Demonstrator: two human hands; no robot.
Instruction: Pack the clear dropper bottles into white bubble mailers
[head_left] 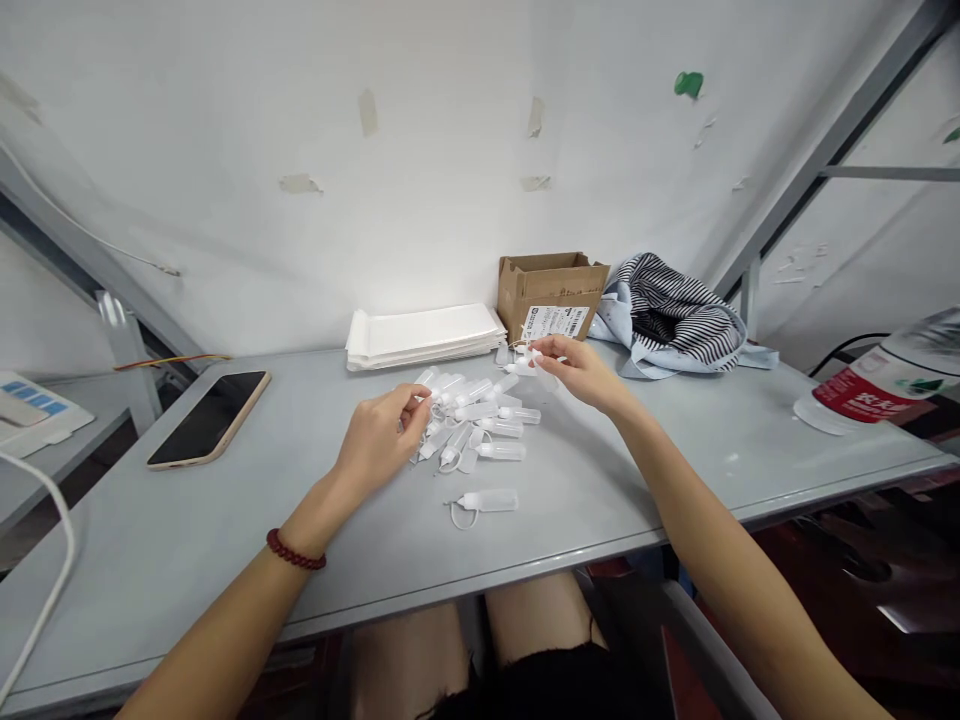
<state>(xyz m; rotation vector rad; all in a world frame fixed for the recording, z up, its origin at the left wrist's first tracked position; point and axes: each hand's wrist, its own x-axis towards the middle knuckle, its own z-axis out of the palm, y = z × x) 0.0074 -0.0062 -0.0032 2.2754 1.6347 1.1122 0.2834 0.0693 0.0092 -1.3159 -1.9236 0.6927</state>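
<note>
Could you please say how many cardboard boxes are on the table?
1: an open brown cardboard box, behind the right hand, between the flat white stack and striped fabric.

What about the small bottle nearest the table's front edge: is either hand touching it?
No, that bottle lies alone, with the left hand at the bottle pile and the right hand by the cardboard box.

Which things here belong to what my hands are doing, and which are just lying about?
In use:
translucent bottles, left hand at them, right hand apparently holding one

Probably lying about:
phone
striped cloth
red-labelled bottle
perhaps cardboard box and white stack
</note>
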